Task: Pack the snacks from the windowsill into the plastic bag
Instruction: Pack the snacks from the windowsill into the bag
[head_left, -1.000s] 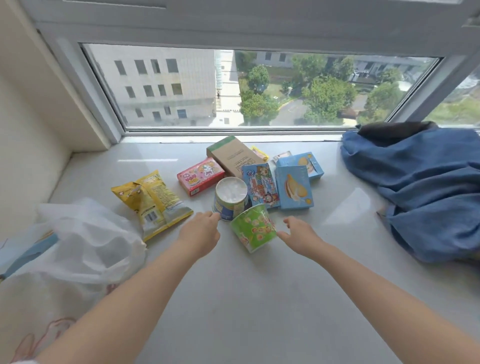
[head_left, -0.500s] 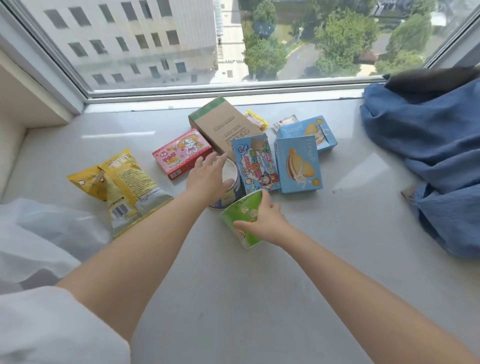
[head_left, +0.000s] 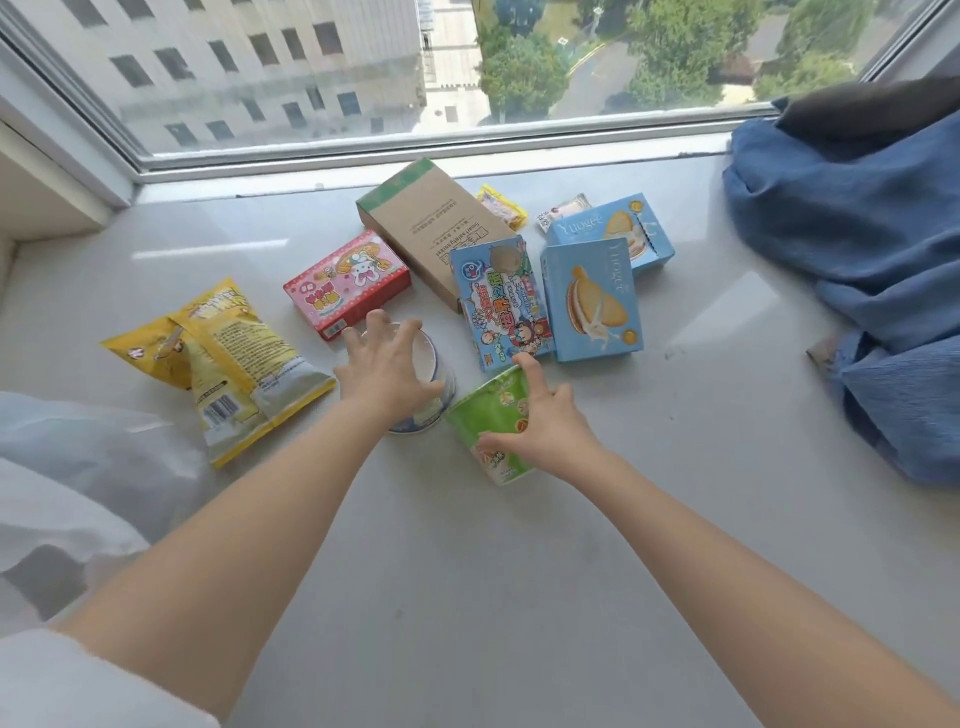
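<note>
The white-lidded round tub (head_left: 428, 382) is clasped from above by the curled fingers of the left hand (head_left: 384, 371), while the tilted green paper cup (head_left: 491, 423) is held at its side by the spread fingers and thumb of the right hand (head_left: 543, 423). Both containers sit in front of the boxed snacks; the white plastic bag (head_left: 78, 467) lies well left of the left hand. Since each hold is shallow, a container could be dropped in transit, or the blue cartoon box (head_left: 496, 301) just beyond the right fingertips could be knocked.

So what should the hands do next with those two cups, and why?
Probably lift both cups and carry them left to the plastic bag. The left hand is curled over the white cup, the right hand grips the tipped green cup, and the bag lies at the left edge.
</note>
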